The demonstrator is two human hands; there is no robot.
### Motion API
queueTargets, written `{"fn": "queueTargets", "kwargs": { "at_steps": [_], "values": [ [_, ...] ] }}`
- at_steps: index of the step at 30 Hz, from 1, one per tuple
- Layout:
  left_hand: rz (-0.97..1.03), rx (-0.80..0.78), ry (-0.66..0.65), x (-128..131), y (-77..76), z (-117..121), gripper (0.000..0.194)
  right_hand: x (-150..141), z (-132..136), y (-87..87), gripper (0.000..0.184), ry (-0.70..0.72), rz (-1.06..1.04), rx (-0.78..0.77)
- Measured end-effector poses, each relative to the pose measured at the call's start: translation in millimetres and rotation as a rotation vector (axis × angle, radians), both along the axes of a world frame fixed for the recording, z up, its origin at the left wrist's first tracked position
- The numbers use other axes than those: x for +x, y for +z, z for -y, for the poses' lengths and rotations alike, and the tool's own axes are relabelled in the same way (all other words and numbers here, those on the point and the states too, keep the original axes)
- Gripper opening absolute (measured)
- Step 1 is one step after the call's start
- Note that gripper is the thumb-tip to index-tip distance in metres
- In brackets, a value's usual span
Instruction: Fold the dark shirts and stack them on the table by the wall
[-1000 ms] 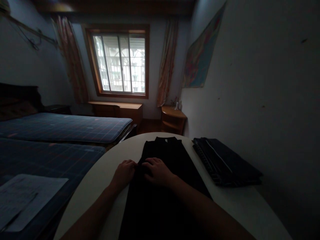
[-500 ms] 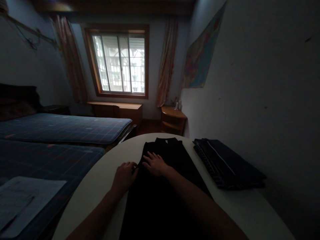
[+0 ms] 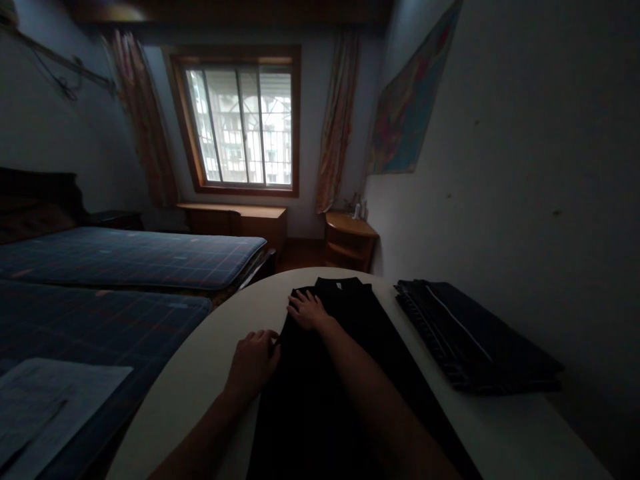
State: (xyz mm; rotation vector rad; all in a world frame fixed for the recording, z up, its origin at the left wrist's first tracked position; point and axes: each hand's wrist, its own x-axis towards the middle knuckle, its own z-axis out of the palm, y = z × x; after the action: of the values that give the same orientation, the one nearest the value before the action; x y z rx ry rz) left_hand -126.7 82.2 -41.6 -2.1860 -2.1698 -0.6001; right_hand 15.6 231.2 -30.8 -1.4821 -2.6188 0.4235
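Observation:
A black shirt (image 3: 345, 353) lies lengthwise on the white round-ended table (image 3: 200, 373), its collar and small white label at the far end. At its left edge, my left hand (image 3: 254, 360) is closed with curled fingers, the thumb and fingertips pinching the fabric's side. Higher up, near the left shoulder of the shirt, my right hand (image 3: 307, 310) rests flat on the cloth with its fingers spread. The shirt's near end runs out of the bottom of the view, partly covered by my right forearm.
Folded dark clothes (image 3: 475, 340) are stacked on the table's right side, near the wall. Plaid mattresses (image 3: 130, 257) lie to the left, with paper sheets and a pen (image 3: 40, 427) on the nearer one. A corner shelf (image 3: 350, 227) stands beyond the table.
My right hand has slid away from me across the shirt toward its left shoulder. My left hand stays at the left edge, slightly shifted right in view.

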Motion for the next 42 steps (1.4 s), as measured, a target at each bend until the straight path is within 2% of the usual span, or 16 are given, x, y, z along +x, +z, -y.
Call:
{"fn": "queueTargets", "kwargs": {
  "at_steps": [6, 10, 13, 15, 18, 20, 22, 24, 27, 31, 37, 42],
  "values": [
    [-0.044, -0.01, 0.041, 2, 6.4, 4, 0.018, -2, 9, 3.5, 0.049, -0.126, -0.047, 0.217],
    [-0.084, -0.018, 0.073, 3, 10.2, 7, 0.021, 9, 24, 7.8, 0.045, -0.208, -0.047, 0.255],
    [-0.104, -0.013, 0.072, 5, 10.0, 8, 0.021, 23, 32, 10.7, 0.043, -0.173, -0.046, 0.278],
    [-0.102, -0.001, 0.07, 6, 9.8, 8, 0.02, 32, 36, 10.9, 0.041, -0.094, -0.035, 0.298],
    [-0.067, 0.014, 0.079, 8, 10.4, 10, 0.015, 41, 45, 7.3, 0.042, 0.04, 0.022, 0.245],
    [0.001, 0.02, 0.082, 11, 11.0, 11, 0.012, 43, 52, 5.0, 0.048, 0.047, 0.068, 0.209],
    [0.107, 0.033, 0.077, 14, 11.2, 13, 0.011, 41, 58, 5.8, 0.047, 0.016, 0.063, 0.241],
    [0.203, 0.056, 0.064, 18, 11.4, 15, 0.015, 36, 61, 10.4, 0.039, -0.023, -0.034, 0.253],
    [0.275, 0.081, 0.017, 25, 13.0, 20, 0.016, 26, 62, 19.8, 0.037, -0.102, -0.189, 0.16],
    [0.356, 0.078, -0.036, 32, 17.3, 26, 0.015, 13, 58, 26.5, 0.04, -0.175, -0.219, 0.091],
    [0.45, 0.062, -0.108, 37, 20.6, 28, 0.012, -3, 51, 25.9, 0.059, -0.324, -0.205, -0.009],
    [0.469, 0.089, -0.208, 43, 21.4, 32, 0.012, -4, 40, 16.7, 0.053, -0.338, -0.234, -0.054]
  ]
}}
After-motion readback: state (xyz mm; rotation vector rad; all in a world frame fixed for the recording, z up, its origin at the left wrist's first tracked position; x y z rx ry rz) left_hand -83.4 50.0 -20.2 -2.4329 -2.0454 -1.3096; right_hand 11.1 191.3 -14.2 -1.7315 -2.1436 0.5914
